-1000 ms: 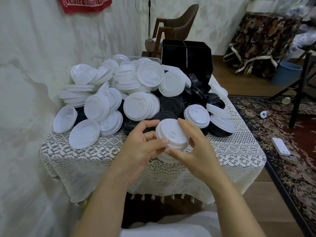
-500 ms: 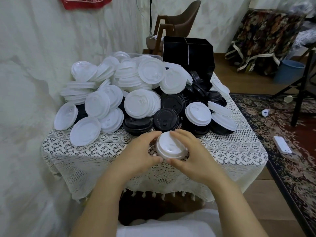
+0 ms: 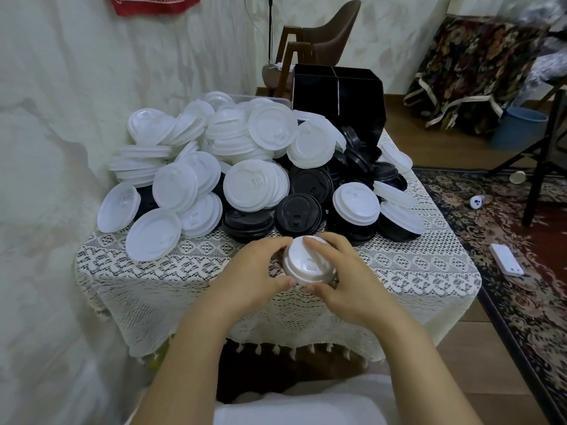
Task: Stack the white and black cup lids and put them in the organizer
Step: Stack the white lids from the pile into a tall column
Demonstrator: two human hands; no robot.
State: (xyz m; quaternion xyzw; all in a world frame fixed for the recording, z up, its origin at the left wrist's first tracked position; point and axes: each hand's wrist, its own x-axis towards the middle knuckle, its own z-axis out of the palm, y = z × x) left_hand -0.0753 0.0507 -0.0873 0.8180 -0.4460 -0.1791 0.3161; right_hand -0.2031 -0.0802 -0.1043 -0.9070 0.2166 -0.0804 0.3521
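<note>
Lid stack (image 3: 302,265), white, sits low over the cloth (image 3: 399,271) near the front edge. My left hand (image 3: 254,271) curls round one side and my right hand (image 3: 346,277) round the other, fingers over the top. Beyond it the pile (image 3: 233,167) of white and black lids, with the organizer (image 3: 337,96) at the far end.

White lid stack (image 3: 303,265): plain white. Pile: white lids (image 3: 175,188) mixed with black lids (image 3: 299,214). Organizer (image 3: 337,96): glossy black. Tablecloth (image 3: 414,265): cream lace, diamond openwork, dark showing through the holes. Rug (image 3: 521,286): dark red, floral pattern, black floral border. Draped cloth (image 3: 469,62): dark floral, cream trim. Bin (image 3: 518,127): blue. Chair (image 3: 331,35): brown. Wall hanging (image 3: 153,3): red, white lettering.
</note>
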